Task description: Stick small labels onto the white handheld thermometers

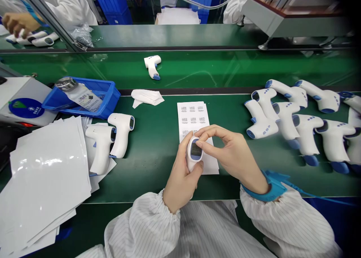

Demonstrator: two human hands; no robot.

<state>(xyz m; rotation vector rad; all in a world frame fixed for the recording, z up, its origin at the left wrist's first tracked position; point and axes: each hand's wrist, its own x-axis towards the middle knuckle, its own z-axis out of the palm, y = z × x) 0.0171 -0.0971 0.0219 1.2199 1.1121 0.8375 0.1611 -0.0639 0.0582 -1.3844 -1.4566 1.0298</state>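
A white infrared thermometer (194, 156) with a dark display and blue buttons is gripped upright in my left hand (179, 179), its display end turned up toward me. My right hand (235, 153) reaches over it, thumb and forefinger closed together at the display's upper right edge. Anything small between those fingertips is hidden. Beneath both hands lies a white sheet of printed labels (211, 164), partly covered. Two more thermometers (121, 134) rest to the left, beside a stack of glossy white sheets (50, 168).
Several thermometers (307, 134) are grouped at the right. A blue bin (108, 100) holds a bottle with a metal cap; a folded white cloth (148, 97) lies nearby. One thermometer (152, 66) sits on the green belt (211, 70). A co-worker's hand (21, 23) shows at upper left.
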